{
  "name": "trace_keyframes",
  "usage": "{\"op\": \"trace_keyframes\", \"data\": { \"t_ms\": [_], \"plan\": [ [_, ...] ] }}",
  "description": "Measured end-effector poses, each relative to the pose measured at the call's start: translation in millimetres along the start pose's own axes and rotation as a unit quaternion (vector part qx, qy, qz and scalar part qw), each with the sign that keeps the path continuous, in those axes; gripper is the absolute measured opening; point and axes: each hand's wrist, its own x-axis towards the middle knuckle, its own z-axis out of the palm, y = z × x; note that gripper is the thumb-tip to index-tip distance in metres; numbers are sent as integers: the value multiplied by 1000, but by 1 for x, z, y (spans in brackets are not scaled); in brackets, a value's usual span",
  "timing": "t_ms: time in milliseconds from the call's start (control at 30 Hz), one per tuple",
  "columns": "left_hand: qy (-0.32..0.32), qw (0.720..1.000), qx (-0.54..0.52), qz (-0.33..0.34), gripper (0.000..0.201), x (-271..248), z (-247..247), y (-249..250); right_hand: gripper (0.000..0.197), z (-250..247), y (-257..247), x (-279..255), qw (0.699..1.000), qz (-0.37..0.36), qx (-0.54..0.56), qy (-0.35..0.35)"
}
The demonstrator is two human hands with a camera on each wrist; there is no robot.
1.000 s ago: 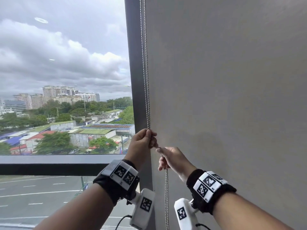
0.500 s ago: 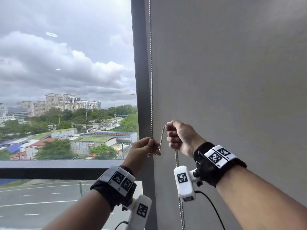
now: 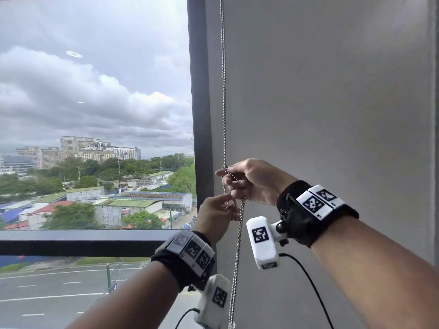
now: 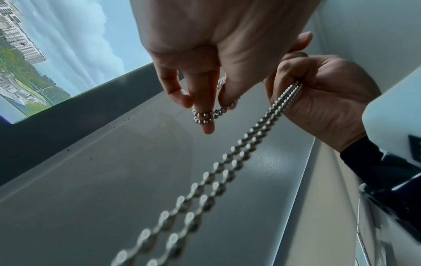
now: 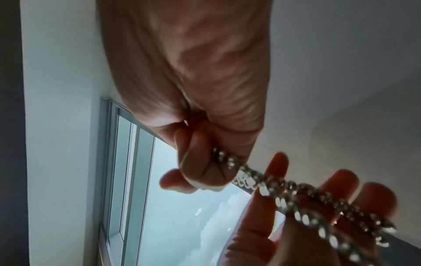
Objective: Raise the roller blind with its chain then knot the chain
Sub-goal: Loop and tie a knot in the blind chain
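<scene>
Bead chain [image 3: 223, 91]: metal, doubled; hung down the centre of the frame just right of the dark window frame [image 3: 198, 115], against the grey wall [image 3: 332, 103]. Below the hands the two strands [image 4: 205, 189] are seen side by side, running to the bottom edge of the head view.

Right hand [image 3: 256, 181]: centre of the frame, uppermost of the two; fingers curled tight around both strands, which are gripped in the fist [image 5: 205, 153].

Left hand [image 3: 213, 217]: just below and left of the right hand, nearly touching it; a short loop of chain is wrapped across one fingertip [image 4: 205, 117] and pinched against the neighbouring fingers.

Window [image 3: 95, 115]: left half of the frame; clouded sky, buildings and road are shown through the glass. The roller blind itself cannot be made out.

Wrist bands [image 3: 316, 203]: black, with white marker tiles, worn on both wrists.
</scene>
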Motion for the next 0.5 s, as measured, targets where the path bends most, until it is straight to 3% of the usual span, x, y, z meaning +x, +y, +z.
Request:
{"op": "trace_keyframes", "data": {
  "t_ms": [67, 200, 300, 500],
  "plan": [
    [37, 999, 30, 7, 26, 3, 1, 1, 20, 0, -1, -3, 1000, 0, -15, -3],
    [97, 992, 63, 45, 47, 6, 2, 17, 19, -1, -2, -8, 998, -21, -52, -3],
    [140, 985, 80, 56, 46, 13, -1, 30, 19, -3, -5, -14, 998, -27, -62, -5],
    [31, 994, 105, 19, 7, 22, -5, 36, 21, -5, -9, -22, 997, -32, -68, -31]
  ]
}}
